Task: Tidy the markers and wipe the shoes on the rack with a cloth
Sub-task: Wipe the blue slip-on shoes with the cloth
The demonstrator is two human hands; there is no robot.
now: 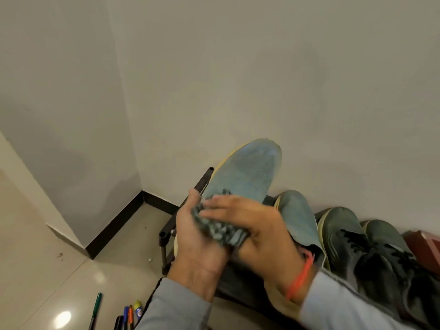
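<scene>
I have the blue shoe point(247, 170) lifted clear of the rack point(166, 236), toe pointing up toward the wall, and the job right now is wiping its upper. My left hand point(197, 236) holds the shoe from the side near the laces; how its fingers wrap the far side I cannot see. My right hand point(252, 225) lies across the dark grey cloth point(219, 225), fingers mostly straight and together, pressing it flat against the shoe rather than gripping it.

To do this well, I judge I should keep the left hand firm so the shoe does not twist, and drive the cloth in long strokes toward the toe, where the mesh looks pale and dusty. The yellow sole edge deserves a pass too (it is only partly visible from here).

The matching blue shoe point(297, 217) sits on the rack just beside my hands, and a dark pair point(345, 234) rests further right, so they look to be waiting their turn. The markers point(126, 315) lie on the floor at lower left, loose and apart from the rack, seemingly not yet tidied.
</scene>
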